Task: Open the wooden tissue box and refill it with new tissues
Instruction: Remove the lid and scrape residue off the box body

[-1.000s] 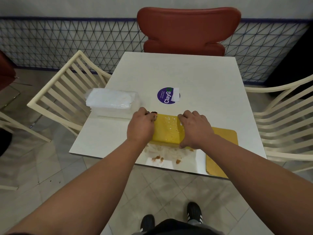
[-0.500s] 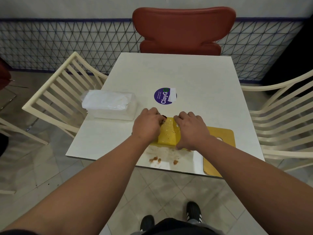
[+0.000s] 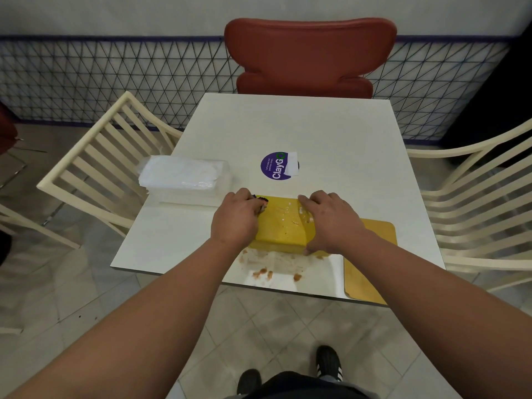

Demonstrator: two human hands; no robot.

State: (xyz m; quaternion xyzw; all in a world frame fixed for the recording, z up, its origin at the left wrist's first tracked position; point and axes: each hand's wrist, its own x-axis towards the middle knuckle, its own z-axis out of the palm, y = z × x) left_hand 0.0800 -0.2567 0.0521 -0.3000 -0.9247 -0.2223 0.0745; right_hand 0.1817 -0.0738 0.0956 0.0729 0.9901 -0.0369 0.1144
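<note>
The yellow tissue box (image 3: 283, 226) is gripped at both ends near the worktop's (image 3: 288, 125) front edge: left hand (image 3: 237, 218) curled round one end, right hand (image 3: 328, 220) clamped on the other. A wrapped tissue pack (image 3: 184, 177) sits just left; the flat panel (image 3: 371, 254) alongside is possibly its lid.

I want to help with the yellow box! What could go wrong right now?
The flat wooden panel juts past the table edge and might get knocked off. The brown smears beside the yellow box could dirty the new tissue pack if it gets set there.
</note>
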